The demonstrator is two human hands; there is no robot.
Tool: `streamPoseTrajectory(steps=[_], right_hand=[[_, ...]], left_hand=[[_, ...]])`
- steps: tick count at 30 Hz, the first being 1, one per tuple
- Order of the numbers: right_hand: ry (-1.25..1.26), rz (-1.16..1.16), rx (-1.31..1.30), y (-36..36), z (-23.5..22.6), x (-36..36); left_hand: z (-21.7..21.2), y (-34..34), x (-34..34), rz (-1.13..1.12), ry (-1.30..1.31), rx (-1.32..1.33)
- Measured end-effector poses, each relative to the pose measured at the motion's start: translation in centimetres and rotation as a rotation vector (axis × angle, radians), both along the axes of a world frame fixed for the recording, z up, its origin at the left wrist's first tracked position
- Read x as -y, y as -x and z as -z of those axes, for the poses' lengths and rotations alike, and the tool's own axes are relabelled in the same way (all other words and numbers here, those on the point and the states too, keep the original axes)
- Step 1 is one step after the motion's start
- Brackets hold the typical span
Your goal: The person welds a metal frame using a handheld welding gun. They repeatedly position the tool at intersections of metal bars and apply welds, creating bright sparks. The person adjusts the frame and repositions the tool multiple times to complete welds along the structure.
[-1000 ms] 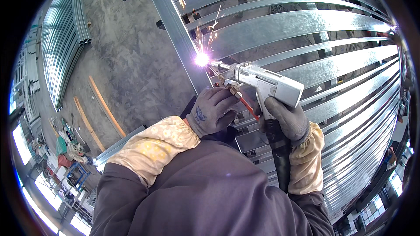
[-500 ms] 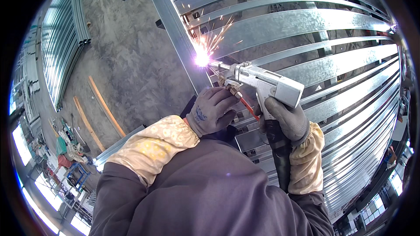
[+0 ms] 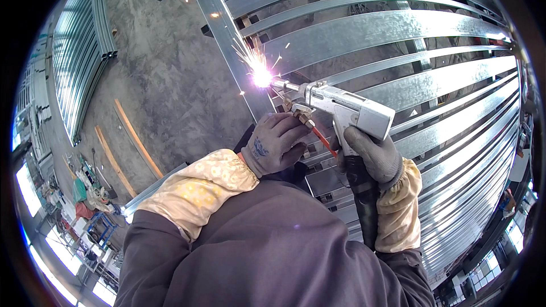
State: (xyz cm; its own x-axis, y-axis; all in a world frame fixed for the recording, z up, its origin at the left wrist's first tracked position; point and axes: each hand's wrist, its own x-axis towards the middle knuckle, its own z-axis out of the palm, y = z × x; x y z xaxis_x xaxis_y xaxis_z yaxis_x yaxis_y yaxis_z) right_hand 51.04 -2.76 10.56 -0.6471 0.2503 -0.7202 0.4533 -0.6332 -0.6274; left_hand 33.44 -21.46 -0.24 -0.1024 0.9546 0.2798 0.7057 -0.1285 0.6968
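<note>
My right hand [image 3: 375, 156], in a grey knit glove, grips the handle of a silver handheld welding gun [image 3: 347, 105]. A thick black cable sleeve [image 3: 362, 204] runs down from the handle. The gun's nozzle [image 3: 284, 84] points left at a galvanized steel beam [image 3: 219, 34], where a bright violet-white glow and sparks hide the contact spot. Beneath the nozzle sits a brass fitting [image 3: 303, 115] with a red tube [image 3: 324, 140]. My gloved left hand [image 3: 276, 145] lies by the beam's near end, fingers slightly bent, thumb apart, fingertips against or close to the fitting.
Long galvanized bars [image 3: 364, 28] run off to the right from the beam, with gaps between them. More metal profiles [image 3: 79, 51] are stacked at the far left. Two wooden strips [image 3: 138, 138] lie on the concrete floor [image 3: 165, 74]. Assorted gear [image 3: 91, 210] stands at the lower left.
The spark spray has changed shape, and a few stray sparks now show farther up and along the beam. Both hands and the gun look unmoved.
</note>
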Motion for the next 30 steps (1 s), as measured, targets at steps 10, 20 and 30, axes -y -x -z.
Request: streamPoseTrajectory(steps=[10,20,30], right_hand=[[-0.006,-0.018,-0.006,0.05,0.05,-0.11],[0.013,-0.008,0.015,-0.34,0.09,0.09],[0.004,-0.025,0.020,-0.48,0.24,-0.03]], left_hand=[[0.26,0.00,0.03,0.006,0.016,-0.016],[0.20,-0.09,0.10,0.021,0.011,0.003],[0.44,-0.15,0.09,0.030,0.021,0.005]])
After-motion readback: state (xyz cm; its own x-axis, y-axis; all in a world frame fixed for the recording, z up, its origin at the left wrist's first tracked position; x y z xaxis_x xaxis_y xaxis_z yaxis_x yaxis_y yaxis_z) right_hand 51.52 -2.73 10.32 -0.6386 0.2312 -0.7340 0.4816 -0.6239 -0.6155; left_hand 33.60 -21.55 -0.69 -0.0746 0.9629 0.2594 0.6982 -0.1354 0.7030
